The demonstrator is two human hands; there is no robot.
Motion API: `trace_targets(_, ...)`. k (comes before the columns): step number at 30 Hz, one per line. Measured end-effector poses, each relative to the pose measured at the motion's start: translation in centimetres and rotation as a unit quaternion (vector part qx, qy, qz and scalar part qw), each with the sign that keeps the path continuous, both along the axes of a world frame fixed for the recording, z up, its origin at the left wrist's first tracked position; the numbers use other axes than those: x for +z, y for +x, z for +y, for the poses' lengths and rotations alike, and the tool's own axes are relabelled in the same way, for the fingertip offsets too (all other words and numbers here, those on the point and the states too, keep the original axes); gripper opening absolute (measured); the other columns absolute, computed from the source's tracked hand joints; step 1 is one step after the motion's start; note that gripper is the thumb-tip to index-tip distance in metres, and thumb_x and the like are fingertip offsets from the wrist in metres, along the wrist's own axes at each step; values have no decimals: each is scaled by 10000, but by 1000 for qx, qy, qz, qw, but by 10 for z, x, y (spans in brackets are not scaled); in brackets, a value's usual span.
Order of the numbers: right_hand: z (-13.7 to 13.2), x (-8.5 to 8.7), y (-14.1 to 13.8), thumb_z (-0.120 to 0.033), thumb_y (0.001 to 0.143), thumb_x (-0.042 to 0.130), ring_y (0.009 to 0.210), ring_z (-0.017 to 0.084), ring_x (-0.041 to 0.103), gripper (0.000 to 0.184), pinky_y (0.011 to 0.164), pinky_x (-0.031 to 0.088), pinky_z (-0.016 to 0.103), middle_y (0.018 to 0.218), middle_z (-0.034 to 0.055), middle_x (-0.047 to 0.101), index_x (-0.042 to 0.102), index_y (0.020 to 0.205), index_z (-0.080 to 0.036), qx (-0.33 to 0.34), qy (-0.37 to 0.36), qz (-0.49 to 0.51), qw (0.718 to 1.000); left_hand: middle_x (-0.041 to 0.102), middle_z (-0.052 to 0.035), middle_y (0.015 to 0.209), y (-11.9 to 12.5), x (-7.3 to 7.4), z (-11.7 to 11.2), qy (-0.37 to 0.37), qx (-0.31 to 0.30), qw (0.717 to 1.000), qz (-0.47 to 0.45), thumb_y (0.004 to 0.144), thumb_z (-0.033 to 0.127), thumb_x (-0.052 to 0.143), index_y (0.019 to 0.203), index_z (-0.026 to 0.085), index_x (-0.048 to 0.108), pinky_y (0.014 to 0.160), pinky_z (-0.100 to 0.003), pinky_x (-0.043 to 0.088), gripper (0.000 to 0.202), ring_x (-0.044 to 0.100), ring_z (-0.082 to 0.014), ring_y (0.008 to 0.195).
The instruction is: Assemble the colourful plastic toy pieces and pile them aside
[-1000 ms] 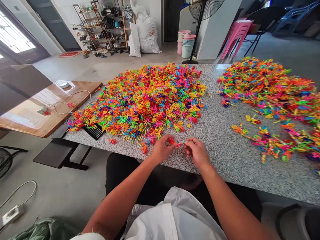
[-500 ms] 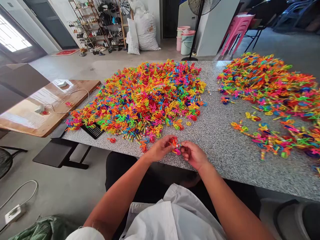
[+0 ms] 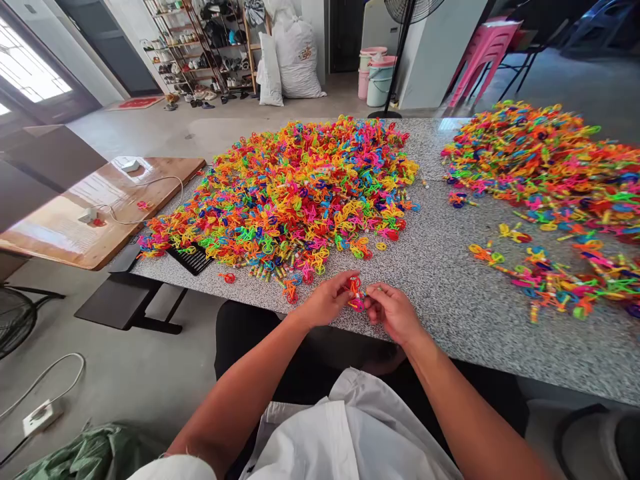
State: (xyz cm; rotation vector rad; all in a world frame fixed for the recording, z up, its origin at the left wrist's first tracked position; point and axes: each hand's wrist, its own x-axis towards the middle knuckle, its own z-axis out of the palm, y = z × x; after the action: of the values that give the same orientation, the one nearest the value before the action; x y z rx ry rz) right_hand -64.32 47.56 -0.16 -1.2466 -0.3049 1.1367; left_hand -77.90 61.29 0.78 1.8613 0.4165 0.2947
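Just above the near edge of the speckled table, my left hand (image 3: 327, 299) pinches a small red and pink looped plastic piece (image 3: 355, 293) between thumb and fingers. My right hand (image 3: 395, 310) is closed at the right end of this piece, thumb and index finger pressed together; the part inside its fingertips is too small to make out. Beyond my hands spreads a large heap of similar bright plastic pieces (image 3: 300, 193), some with short yellow patterned tubes. A few loose pieces (image 3: 290, 291) lie left of my left hand.
A second heap (image 3: 540, 153) covers the table's right side, with scattered pieces in front. Left stand a wooden board (image 3: 65, 217) with a cable and a black slotted tray (image 3: 193, 259) partly under the heap. Behind are a fan (image 3: 407, 27), buckets (image 3: 383, 81) and white sacks (image 3: 300, 60).
The whole view has shifted slightly to the right. Both hands stay together at the red and pink piece, with my right fingers slightly straighter than before.
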Motion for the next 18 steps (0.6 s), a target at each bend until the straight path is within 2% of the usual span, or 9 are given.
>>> trace_targets(3, -5, -2, 0, -530, 803, 770, 447, 127, 569, 346, 420, 466, 240, 638, -5, 668, 653, 821, -205, -5, -7, -127, 992, 672, -30, 920, 4, -8, -9, 65, 33, 997, 19, 917, 133, 529, 1425, 203, 570, 814, -290, 506, 515, 606, -162, 809)
trace_targets(6, -8, -6, -2, -555, 859, 703, 467, 145, 592, 347, 452, 496, 258, 625, -2, 666, 668, 849, -210, -3, -31, -235, 972, 694, -50, 979, 11, -17, -22, 96, 70, 992, 37, 921, 115, 508, 1449, 197, 541, 886, -322, 516, 535, 640, -179, 885)
trace_targets(9, -11, -11, 1, -547, 865, 691, 505, 153, 607, 336, 472, 507, 258, 627, -3, 666, 697, 883, -211, 3, -57, -271, 961, 707, -77, 1037, 19, -19, -29, 109, 79, 988, 74, 934, 120, 498, 1484, 186, 499, 937, -367, 521, 554, 659, -197, 934)
trace_targets(11, -16, -15, 13, -529, 830, 729, 535, 160, 619, 331, 466, 508, 255, 658, 7, 683, 720, 898, -206, -12, -77, -258, 963, 705, -101, 1123, 21, -15, -26, 102, 82, 988, 83, 938, 155, 538, 1502, 185, 471, 927, -371, 535, 569, 672, -195, 934)
trace_targets(12, -20, -16, 23, -511, 802, 759, 537, 158, 615, 324, 454, 502, 250, 667, 10, 686, 725, 889, -201, -44, -84, -241, 966, 696, -111, 1177, 20, -11, -21, 97, 89, 988, 79, 937, 181, 566, 1503, 188, 466, 908, -361, 544, 575, 679, -187, 921)
trace_targets(14, -30, -19, 52, -454, 754, 801, 513, 136, 585, 290, 422, 474, 226, 660, 0, 674, 709, 842, -194, -169, -85, -187, 964, 690, -113, 1221, 14, -1, -4, 103, 129, 984, 71, 949, 223, 584, 1466, 197, 504, 875, -336, 556, 524, 686, -171, 886)
trace_targets(16, -39, -20, 84, -397, 764, 781, 479, 100, 542, 237, 402, 442, 191, 635, -27, 636, 664, 787, -192, -337, -57, -107, 934, 707, -99, 1175, 3, 9, 17, 152, 203, 963, 89, 978, 242, 550, 1374, 204, 586, 903, -340, 548, 400, 690, -180, 909)
trace_targets(18, -42, -18, 106, -387, 857, 660, 466, 69, 521, 230, 408, 436, 165, 666, -22, 641, 638, 754, -182, -424, -23, -18, 905, 709, -110, 1153, -8, 15, 37, 224, 262, 927, 146, 986, 272, 551, 1294, 199, 639, 969, -376, 525, 329, 683, -229, 1025)
